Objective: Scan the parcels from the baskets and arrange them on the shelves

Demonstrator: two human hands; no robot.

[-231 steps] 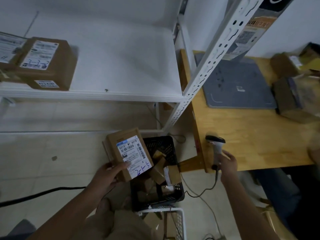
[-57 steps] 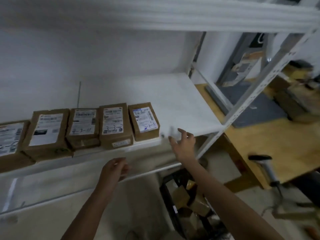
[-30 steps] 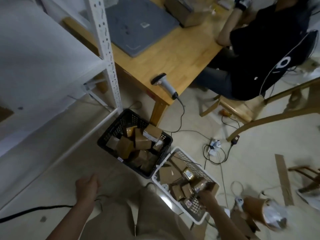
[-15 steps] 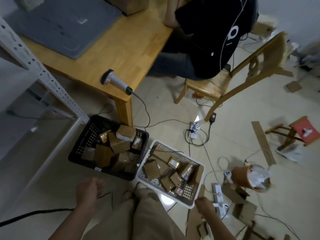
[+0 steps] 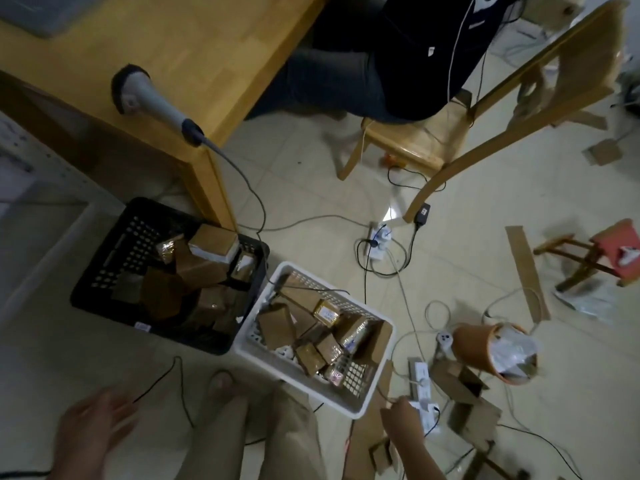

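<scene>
Right hand (image 5: 401,415) hangs low just past the white basket's (image 5: 360,403) near corner, fingers loosely curled on nothing; left hand (image 5: 91,434), blurred, looks spread and empty. Parcels (image 5: 277,323) crowd both the white and black basket (image 5: 104,258), scanner (image 5: 152,105) lying at the counter's (image 5: 214,57) edge: plenty left, I'd judge.

We see brown parcels (image 5: 277,325) in a white lattice basket (image 5: 356,382) and a black perforated basket (image 5: 121,244). The table (image 5: 194,46) is honey-yellow wood, the scanner (image 5: 152,102) grey and black, the bin (image 5: 474,348) orange.
</scene>
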